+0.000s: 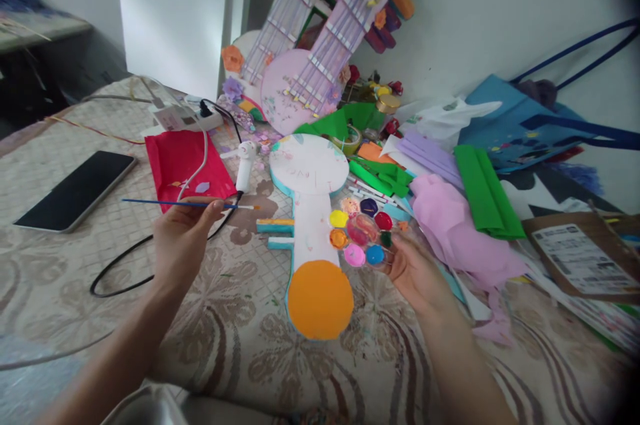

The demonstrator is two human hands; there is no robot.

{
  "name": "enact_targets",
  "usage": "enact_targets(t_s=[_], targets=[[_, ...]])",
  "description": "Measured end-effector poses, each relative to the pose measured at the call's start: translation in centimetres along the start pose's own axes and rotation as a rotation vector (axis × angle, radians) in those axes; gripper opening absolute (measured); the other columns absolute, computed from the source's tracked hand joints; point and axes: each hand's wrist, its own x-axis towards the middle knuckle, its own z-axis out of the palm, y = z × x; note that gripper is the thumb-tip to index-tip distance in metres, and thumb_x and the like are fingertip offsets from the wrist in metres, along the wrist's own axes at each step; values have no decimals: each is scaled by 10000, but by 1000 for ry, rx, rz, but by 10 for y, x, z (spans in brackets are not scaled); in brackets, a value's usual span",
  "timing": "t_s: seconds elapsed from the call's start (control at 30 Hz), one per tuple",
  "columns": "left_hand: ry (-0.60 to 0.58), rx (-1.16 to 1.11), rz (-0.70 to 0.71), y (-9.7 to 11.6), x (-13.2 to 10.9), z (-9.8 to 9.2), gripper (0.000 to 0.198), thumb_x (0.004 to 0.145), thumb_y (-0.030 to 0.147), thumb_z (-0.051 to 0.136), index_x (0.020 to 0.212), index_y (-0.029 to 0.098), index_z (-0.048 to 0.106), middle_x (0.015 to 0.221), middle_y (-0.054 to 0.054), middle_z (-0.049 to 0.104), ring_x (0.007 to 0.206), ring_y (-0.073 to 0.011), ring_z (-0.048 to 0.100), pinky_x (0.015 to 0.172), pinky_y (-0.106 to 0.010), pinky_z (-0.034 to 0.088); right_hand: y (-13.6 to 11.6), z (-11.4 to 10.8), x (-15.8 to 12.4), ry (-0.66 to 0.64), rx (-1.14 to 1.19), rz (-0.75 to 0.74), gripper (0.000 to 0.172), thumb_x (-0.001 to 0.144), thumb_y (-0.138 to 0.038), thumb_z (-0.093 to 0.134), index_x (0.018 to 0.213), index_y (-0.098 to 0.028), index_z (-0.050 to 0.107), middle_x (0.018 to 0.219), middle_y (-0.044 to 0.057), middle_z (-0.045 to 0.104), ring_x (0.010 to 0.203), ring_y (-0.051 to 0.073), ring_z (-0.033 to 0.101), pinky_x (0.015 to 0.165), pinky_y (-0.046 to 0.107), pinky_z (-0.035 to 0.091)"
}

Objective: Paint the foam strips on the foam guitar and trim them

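Note:
Pinched in the fingers of my left hand (184,232) is a thin blue paintbrush (150,201), its bristle tip pointing right. My right hand (413,265) grips the right edge of a round paint palette (361,230) with several wells of yellow, orange, pink, blue, red and other colours. Between the hands lies a guitar-shaped board (313,205), white with light-blue sides and faint writing on its far round end. An orange disc (321,300) forms its near end. Of two pegs on its left side, one (276,224) has an orange top and the other is white.
At the left are a phone (75,190), a red cloth-like sheet (187,165), a power strip (185,117) with cables and a white glue gun (245,168). Decorated model instruments (295,88) lean behind. Coloured paper (487,192), pink crepe (450,232), a blue bag (520,125) and cardboard (585,255) crowd the right.

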Motion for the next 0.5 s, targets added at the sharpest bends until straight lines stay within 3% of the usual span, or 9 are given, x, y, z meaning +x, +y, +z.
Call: enact_targets(t_s=[0.33,0.5], targets=[[-11,-48,-12,-2,2,-5,212,654,320,788,798,178,725,758,-8,728,690,-135,663,722,-262,540,-2,4,-2,38,52,15,139,685,-220,746,793,-236,659,762,-46,743,584,138,686,608,289,597],[185,-146,103,9,19,-9,203,635,284,789,750,153,685,660,17,672,599,-125,648,683,-288,567,-3,4,-2,54,54,18,143,690,-225,741,806,-240,659,740,-49,738,577,137,684,573,269,591]])
